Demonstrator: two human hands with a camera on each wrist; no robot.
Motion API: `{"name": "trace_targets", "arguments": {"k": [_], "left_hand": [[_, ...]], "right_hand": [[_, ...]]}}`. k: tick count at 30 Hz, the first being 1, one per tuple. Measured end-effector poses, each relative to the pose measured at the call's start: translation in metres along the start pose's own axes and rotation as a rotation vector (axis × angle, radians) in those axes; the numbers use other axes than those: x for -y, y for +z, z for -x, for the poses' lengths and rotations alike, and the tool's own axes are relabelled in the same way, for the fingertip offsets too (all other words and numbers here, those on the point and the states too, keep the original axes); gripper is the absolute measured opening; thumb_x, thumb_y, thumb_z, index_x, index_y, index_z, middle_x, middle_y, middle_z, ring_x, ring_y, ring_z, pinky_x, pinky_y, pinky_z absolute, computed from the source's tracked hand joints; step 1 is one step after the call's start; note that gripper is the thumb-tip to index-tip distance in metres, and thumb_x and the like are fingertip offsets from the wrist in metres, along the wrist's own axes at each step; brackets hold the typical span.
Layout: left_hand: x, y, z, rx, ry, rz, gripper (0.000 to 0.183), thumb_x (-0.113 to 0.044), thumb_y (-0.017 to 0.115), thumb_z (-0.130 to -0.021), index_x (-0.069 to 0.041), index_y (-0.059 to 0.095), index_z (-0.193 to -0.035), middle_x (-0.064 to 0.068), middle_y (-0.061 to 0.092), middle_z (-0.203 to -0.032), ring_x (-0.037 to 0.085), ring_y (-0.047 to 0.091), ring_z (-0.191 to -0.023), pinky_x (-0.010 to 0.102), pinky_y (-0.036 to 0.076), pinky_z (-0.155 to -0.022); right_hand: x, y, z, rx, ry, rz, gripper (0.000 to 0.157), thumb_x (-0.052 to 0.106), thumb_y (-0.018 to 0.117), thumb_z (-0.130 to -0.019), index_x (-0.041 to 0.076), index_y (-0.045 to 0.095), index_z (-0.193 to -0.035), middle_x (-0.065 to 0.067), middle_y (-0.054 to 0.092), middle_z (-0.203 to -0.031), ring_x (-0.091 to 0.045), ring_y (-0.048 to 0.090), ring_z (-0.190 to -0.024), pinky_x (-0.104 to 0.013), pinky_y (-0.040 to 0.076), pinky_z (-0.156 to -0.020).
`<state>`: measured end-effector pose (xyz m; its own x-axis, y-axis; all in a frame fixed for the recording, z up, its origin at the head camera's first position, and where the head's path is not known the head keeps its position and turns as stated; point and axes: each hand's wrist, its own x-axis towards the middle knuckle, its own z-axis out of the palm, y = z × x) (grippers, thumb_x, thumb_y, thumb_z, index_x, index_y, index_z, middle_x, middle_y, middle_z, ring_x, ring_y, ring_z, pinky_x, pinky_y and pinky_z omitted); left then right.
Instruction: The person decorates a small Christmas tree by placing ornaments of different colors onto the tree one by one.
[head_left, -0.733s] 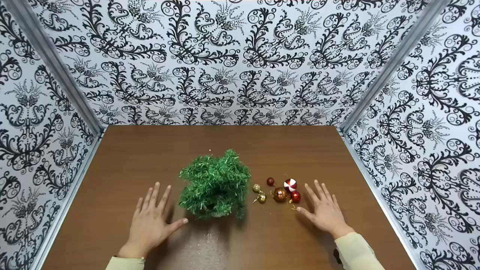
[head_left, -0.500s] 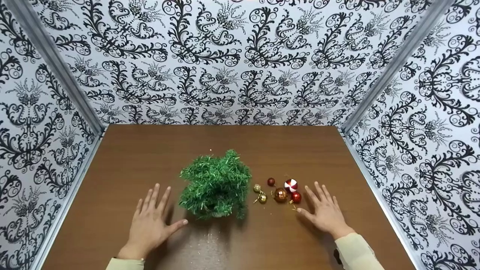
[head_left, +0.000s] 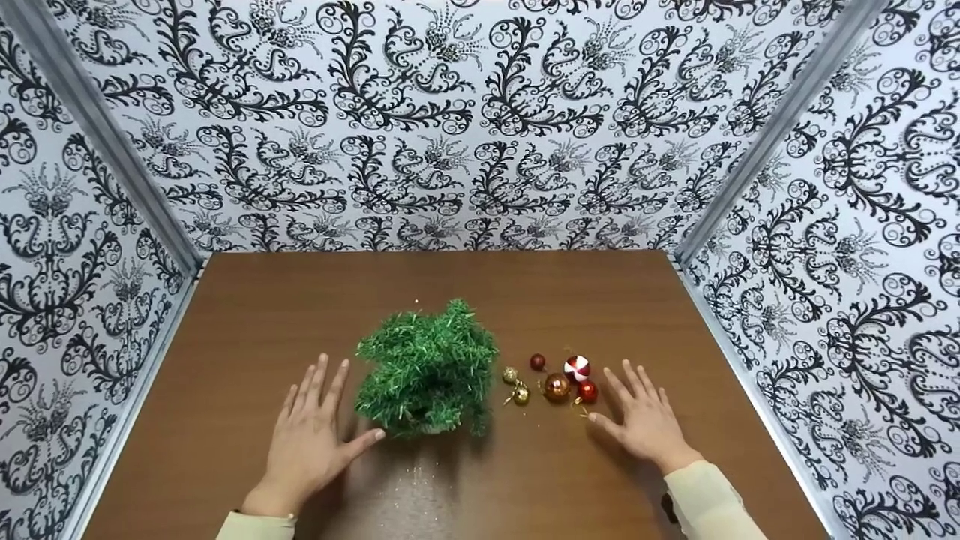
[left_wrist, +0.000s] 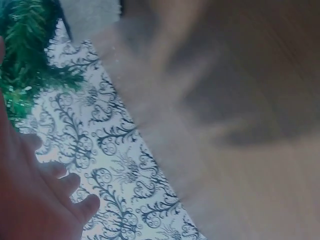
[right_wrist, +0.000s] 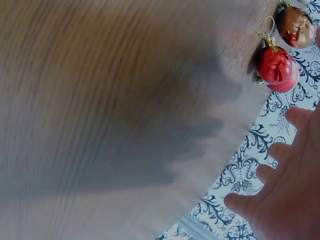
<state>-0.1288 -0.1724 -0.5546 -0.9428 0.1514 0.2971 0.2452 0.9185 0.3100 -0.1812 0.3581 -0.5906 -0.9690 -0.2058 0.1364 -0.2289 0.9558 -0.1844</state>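
Spread left hand (head_left: 306, 441) shifted nearer bushy green tinsel tree (head_left: 427, 364); right hand (head_left: 646, 421) likewise. Nothing gripped. Approach presumed; finger curl required.

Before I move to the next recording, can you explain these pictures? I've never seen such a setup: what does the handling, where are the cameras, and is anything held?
There is no machine here. A person's bare left hand and bare right hand serve as the grips. The wide picture comes from a camera worn on the head; the other two come from cameras on each wrist.

On the brown wood-grain tabletop is a small green tinsel tree, beside the left hand. Near the right hand lie round ornaments: two small gold balls, a small dark red ball, a larger copper ball, a red-and-white striped ball and a shiny red ball. Fingers are spread, and neither grip holds anything.
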Motion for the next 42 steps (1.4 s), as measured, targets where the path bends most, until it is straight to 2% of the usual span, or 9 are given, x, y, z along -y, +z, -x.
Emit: {"name": "trace_targets", "arguments": {"k": [3, 7, 12, 17, 24, 28, 33, 36, 42], "left_hand": [[-0.009, -0.004, -0.004, -0.051, 0.029, 0.032, 0.114, -0.074, 0.065, -0.077, -0.015, 0.016, -0.161, 0.011, 0.0, -0.166, 0.037, 0.015, -0.148, 0.047, 0.005, -0.119], [-0.022, -0.008, -0.012, -0.117, 0.096, 0.072, 0.115, -0.074, 0.067, -0.076, -0.012, 0.018, -0.16, 0.011, 0.002, -0.166, 0.037, 0.018, -0.148, 0.045, 0.007, -0.119], [-0.039, -0.01, -0.024, -0.195, 0.184, 0.116, 0.115, -0.069, 0.072, -0.074, -0.01, 0.022, -0.159, 0.014, 0.009, -0.165, 0.033, 0.017, -0.149, 0.051, 0.016, -0.118], [-0.056, -0.008, -0.032, -0.27, 0.199, 0.168, 0.112, -0.063, 0.077, -0.073, -0.012, 0.027, -0.158, 0.016, 0.017, -0.164, 0.033, 0.021, -0.148, 0.054, 0.021, -0.115], [-0.073, -0.002, -0.031, -0.241, 0.145, 0.176, 0.111, -0.069, 0.073, -0.074, -0.012, 0.028, -0.158, 0.015, 0.022, -0.162, 0.033, 0.025, -0.146, 0.055, 0.024, -0.113], [-0.077, -0.001, -0.03, -0.249, 0.132, 0.183, 0.111, -0.065, 0.076, -0.073, -0.012, 0.029, -0.158, 0.015, 0.025, -0.161, 0.033, 0.028, -0.145, 0.055, 0.028, -0.111], [-0.081, -0.001, -0.029, -0.285, 0.144, 0.187, 0.112, -0.071, 0.075, -0.07, -0.01, 0.034, -0.155, 0.016, 0.029, -0.159, 0.034, 0.032, -0.143, 0.056, 0.031, -0.109], [-0.082, 0.0, -0.029, -0.3, 0.15, 0.188, 0.111, -0.072, 0.073, -0.071, -0.008, 0.036, -0.154, 0.016, 0.03, -0.159, 0.033, 0.033, -0.143, 0.056, 0.031, -0.108], [-0.084, 0.0, -0.024, -0.269, 0.143, 0.194, 0.11, -0.074, 0.07, -0.073, -0.009, 0.034, -0.155, 0.014, 0.03, -0.16, 0.034, 0.035, -0.141, 0.055, 0.033, -0.108]], "right_hand": [[0.001, 0.0, 0.001, -0.009, -0.003, -0.007, 0.086, 0.065, 0.063, -0.086, 0.016, 0.041, -0.153, -0.016, 0.022, -0.162, -0.041, 0.016, -0.147, -0.072, 0.02, -0.107], [0.002, 0.0, 0.003, -0.016, -0.015, -0.01, 0.084, 0.062, 0.065, -0.086, 0.016, 0.043, -0.153, -0.018, 0.024, -0.161, -0.042, 0.018, -0.147, -0.072, 0.02, -0.107], [0.004, -0.002, 0.002, -0.022, -0.033, 0.001, 0.085, 0.065, 0.062, -0.086, 0.015, 0.043, -0.152, -0.019, 0.025, -0.16, -0.043, 0.02, -0.146, -0.072, 0.022, -0.106], [0.007, -0.003, -0.006, -0.009, -0.046, 0.004, 0.086, 0.065, 0.061, -0.087, 0.017, 0.04, -0.154, -0.016, 0.022, -0.162, -0.04, 0.018, -0.147, -0.07, 0.02, -0.108], [0.012, -0.001, -0.006, 0.003, -0.064, -0.009, 0.083, 0.056, 0.067, -0.087, 0.017, 0.038, -0.155, -0.015, 0.021, -0.162, -0.039, 0.02, -0.147, -0.068, 0.02, -0.109], [0.014, -0.003, -0.007, -0.05, -0.122, -0.014, 0.076, 0.048, 0.072, -0.087, 0.018, 0.045, -0.151, -0.014, 0.032, -0.159, -0.039, 0.032, -0.142, -0.065, 0.03, -0.107], [0.024, -0.004, -0.013, -0.113, -0.223, -0.026, 0.065, 0.033, 0.077, -0.085, 0.016, 0.054, -0.144, -0.011, 0.05, -0.146, -0.036, 0.049, -0.129, -0.057, 0.043, -0.099], [0.034, -0.003, -0.018, -0.138, -0.275, -0.026, 0.06, 0.026, 0.077, -0.085, 0.014, 0.058, -0.14, -0.009, 0.056, -0.138, -0.033, 0.054, -0.123, -0.053, 0.047, -0.095], [0.051, 0.009, -0.029, -0.152, -0.338, 0.009, 0.058, 0.018, 0.078, -0.08, 0.012, 0.061, -0.136, -0.008, 0.059, -0.133, -0.03, 0.057, -0.117, -0.048, 0.053, -0.086]]}}
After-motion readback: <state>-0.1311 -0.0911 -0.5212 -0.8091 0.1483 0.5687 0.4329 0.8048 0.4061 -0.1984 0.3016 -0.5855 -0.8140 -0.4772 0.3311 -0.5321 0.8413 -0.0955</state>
